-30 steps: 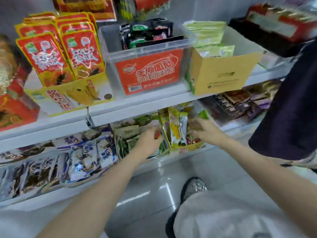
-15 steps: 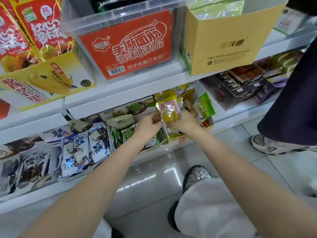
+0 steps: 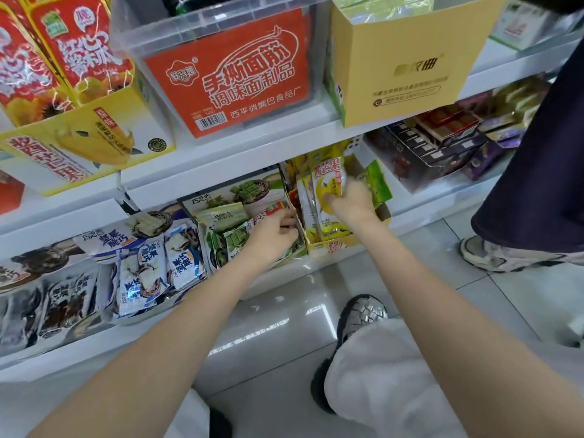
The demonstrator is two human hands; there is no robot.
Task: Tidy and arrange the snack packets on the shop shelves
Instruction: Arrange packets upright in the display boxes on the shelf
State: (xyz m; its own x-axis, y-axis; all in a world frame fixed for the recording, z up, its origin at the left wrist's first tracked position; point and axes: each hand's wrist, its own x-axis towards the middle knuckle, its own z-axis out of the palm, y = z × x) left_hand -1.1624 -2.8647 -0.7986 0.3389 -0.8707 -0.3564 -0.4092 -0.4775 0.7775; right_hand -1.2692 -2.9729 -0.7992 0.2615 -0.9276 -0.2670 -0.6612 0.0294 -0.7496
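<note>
Your right hand (image 3: 350, 202) is pinching the yellow mango packet (image 3: 328, 181), upright, directly above its yellow box (image 3: 335, 245), so it goes straight down. Your left hand (image 3: 271, 235) grips a red packet (image 3: 271, 213) just left.

Two hands (image 3: 275, 235) (image 3: 354, 202), three upper-shelf display boxes (image 3: 94, 143) (image 3: 221, 58) (image 3: 407, 67), two shoes (image 3: 363, 314) (image 3: 499, 254).

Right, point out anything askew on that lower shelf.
The green packets in the yellow display box lean at mixed angles behind the yellow packet gripped by the right hand. The blue-white packets lie overlapping, tilted.
</note>
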